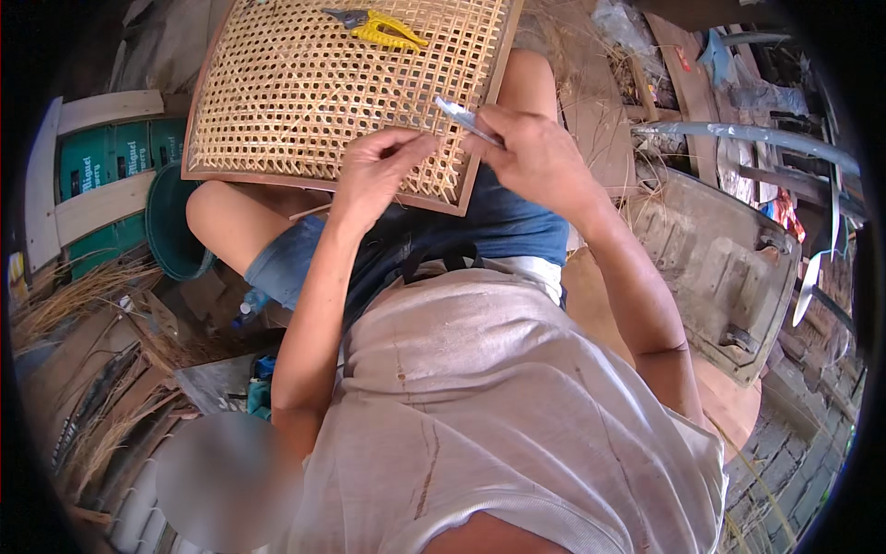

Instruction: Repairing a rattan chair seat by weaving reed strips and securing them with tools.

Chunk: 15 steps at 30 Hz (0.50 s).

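Note:
A wooden-framed panel [286, 111] of woven cane lies across my lap, its near edge by my thighs. My right hand [531, 157] grips what looks like a slim knife [457, 113], its pale blade pointing up and left over the weave. Beside it, my left hand [377, 171] is closed in a pinch above the panel's near right part. Whatever lies between those fingertips is too small to make out. On the far part of the weave rest pruning shears [388, 30] with yellow handles and dark jaws.
To the left stand a teal bucket [175, 222] and green crates [101, 166] behind pale slats, near dry fibres [83, 291]. A plastic bottle [254, 303] lies by my left leg. On the right are a worn grey plastic lid [711, 268] and a grey pipe [738, 134].

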Motion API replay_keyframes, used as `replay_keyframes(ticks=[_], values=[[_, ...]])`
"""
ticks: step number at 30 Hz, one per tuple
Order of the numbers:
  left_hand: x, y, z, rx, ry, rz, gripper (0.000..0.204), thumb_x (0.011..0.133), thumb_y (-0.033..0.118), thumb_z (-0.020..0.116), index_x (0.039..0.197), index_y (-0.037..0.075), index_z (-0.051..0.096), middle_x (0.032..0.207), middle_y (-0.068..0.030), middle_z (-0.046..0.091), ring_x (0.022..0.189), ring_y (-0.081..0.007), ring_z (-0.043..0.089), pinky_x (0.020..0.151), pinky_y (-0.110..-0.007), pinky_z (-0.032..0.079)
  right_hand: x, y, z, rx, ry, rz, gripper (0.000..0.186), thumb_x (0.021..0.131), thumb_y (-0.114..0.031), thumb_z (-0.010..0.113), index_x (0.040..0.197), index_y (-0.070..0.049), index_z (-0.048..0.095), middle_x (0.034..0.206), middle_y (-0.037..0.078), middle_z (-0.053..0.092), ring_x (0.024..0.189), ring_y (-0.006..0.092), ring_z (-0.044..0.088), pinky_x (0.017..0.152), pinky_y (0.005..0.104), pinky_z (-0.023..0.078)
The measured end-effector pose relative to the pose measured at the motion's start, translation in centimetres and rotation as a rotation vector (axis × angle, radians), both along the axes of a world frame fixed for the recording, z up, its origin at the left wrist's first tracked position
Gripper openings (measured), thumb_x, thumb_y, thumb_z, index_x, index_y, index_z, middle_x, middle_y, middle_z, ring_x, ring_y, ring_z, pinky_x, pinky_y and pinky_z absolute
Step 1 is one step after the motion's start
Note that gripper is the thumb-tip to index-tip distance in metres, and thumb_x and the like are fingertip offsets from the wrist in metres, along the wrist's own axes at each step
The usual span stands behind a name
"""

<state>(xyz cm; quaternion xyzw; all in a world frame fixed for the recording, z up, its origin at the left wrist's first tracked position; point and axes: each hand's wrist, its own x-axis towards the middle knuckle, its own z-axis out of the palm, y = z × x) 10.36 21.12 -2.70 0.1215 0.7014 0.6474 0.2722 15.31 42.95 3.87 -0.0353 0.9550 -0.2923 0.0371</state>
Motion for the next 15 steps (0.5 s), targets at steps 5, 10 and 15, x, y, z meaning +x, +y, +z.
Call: replay_keyframes(ticks=[5,10,15], values=[[0.7,-2.9,-1.6,-0.296,0.144,0.150,0.013,0.088,0.010,0.075,0.094,-0.002,0.077,0.079,-0.0059,0.075,0.071,-0.0051,0.065,0.066,-0.022,0.050,1.8,-2.1,-1.9,0.202,-0.024,0.127,0.013,0.091,-0.019,0.067,0.094,-0.007,0.067,0.087,0.014,0.073,0.081,0.0347,0.073,0.070,0.0458,0.058],[1.6,-2.8,-1.9,-0.372,0.190,0.235,0.007,0.087,0.005,0.074,0.083,0.000,0.073,0.069,0.0026,0.067,0.064,-0.0010,0.056,0.059,-0.020,0.046,1.5,-4.3,-2.7,0.446,-0.081,0.287,0.014,0.081,-0.013,0.070,0.093,-0.006,0.068,0.087,0.012,0.072,0.081,0.0301,0.075,0.068,0.0427,0.060],[1.5,-2.9,-2.3,-0.383,0.209,0.247,0.006,0.086,0.003,0.071,0.082,-0.001,0.072,0.067,0.0026,0.066,0.062,-0.0004,0.054,0.058,-0.020,0.045,1.3,-3.8,-3.6,0.405,-0.078,0.281,0.010,0.086,-0.017,0.067,0.092,-0.008,0.068,0.089,0.013,0.072,0.080,0.0313,0.075,0.068,0.0430,0.060]])
